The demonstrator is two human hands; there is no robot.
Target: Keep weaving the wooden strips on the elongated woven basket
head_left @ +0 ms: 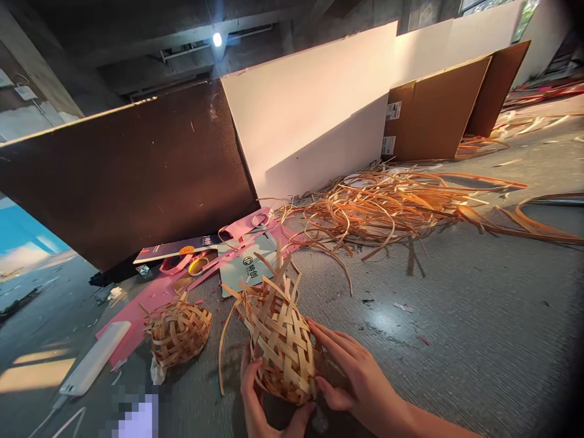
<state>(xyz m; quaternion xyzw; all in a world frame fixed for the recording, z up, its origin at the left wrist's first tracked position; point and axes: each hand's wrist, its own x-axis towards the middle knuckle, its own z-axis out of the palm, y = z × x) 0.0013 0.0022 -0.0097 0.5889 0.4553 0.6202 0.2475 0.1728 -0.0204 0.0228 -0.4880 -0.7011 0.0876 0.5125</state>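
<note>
- My left hand [252, 389] holds the woven strip basket [279, 344] from below.
- My right hand [353, 380] grips its side.
- The basket sits between my hands.
- Another woven basket [177, 331] lies nearby, on my left.

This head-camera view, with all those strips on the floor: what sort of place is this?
It looks like a makeshift basket-weaving workspace in an unfinished concrete building: loose weaving strips heap the floor, the left hand and right hand hold a half-woven basket, and the ceiling is bare concrete.

Left hand [252, 389] and right hand [351, 377] cupped, facing each other
</note>
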